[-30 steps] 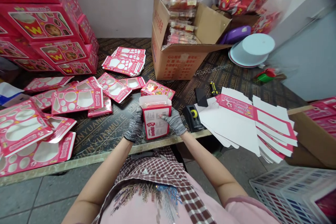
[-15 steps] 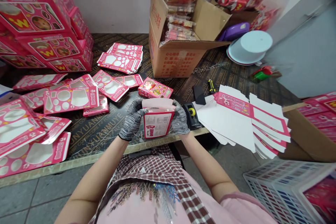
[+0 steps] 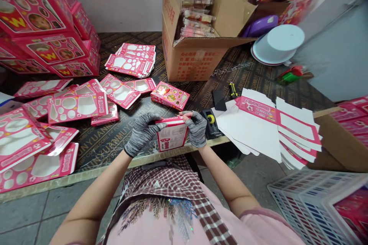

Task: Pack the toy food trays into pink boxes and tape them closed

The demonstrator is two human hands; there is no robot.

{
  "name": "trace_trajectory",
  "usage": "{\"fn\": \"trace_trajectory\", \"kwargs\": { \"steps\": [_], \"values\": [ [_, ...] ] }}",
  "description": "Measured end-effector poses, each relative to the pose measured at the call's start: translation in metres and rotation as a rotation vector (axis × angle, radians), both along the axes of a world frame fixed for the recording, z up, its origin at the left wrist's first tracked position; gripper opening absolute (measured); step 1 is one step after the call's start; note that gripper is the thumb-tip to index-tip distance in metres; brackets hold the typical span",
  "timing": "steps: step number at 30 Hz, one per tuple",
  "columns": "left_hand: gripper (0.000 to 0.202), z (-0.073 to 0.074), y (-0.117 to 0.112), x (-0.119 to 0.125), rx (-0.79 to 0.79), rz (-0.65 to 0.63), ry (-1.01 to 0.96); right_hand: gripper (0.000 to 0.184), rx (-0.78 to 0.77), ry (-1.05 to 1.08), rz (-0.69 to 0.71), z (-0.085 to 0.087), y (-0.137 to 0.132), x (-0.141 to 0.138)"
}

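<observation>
A small pink and white cardboard box [image 3: 172, 137] stands upright at the table's front edge, its printed label side facing me. In a grey glove, my left hand [image 3: 146, 132] grips its left side, with the thumb along the top edge. My right hand [image 3: 195, 127], gloved with bare fingertips showing, holds the upper right corner. The box's top flap lies folded down under the fingers. Just beyond my hands is a filled pink box [image 3: 170, 95] with food pictures. A black tape dispenser [image 3: 211, 122] with a yellow core sits right of my right hand.
Flattened window boxes [image 3: 77, 107] cover the left of the table, below stacked pink cartons [image 3: 43, 19]. An open brown carton [image 3: 192, 61] of wrapped items stands behind. White-backed card blanks [image 3: 255, 130] overhang the front edge at right, near a yellow cutter [image 3: 233, 89] and a white basket [image 3: 304, 199].
The box's top flap stood up half a second ago and is now folded down. Both hands have shifted from the box's sides to its top edge.
</observation>
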State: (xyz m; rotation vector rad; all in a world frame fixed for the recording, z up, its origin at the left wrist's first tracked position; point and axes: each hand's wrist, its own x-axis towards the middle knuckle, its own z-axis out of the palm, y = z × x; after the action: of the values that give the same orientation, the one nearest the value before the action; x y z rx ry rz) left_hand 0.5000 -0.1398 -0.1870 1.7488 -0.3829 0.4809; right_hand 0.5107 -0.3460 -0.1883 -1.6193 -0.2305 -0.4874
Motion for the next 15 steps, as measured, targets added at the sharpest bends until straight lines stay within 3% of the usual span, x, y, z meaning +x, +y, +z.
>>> {"fn": "trace_trajectory", "kwargs": {
  "steps": [4,11,13,15],
  "values": [
    [0.015,0.005,0.000,-0.003,0.064,-0.005,-0.038,0.016,-0.108,-0.007,0.038,0.009,-0.010,0.008],
    [0.006,0.001,0.001,-0.022,0.467,0.027,-0.502,0.023,-0.260,-0.151,0.302,0.007,-0.034,-0.007],
    [0.011,0.003,-0.008,-0.021,0.601,0.033,-0.554,0.030,-0.359,-0.234,0.286,0.002,-0.044,-0.016],
    [0.023,0.005,-0.017,-0.017,0.716,0.037,-0.583,0.040,-0.435,-0.252,0.121,-0.007,-0.064,-0.022]
  ]
}}
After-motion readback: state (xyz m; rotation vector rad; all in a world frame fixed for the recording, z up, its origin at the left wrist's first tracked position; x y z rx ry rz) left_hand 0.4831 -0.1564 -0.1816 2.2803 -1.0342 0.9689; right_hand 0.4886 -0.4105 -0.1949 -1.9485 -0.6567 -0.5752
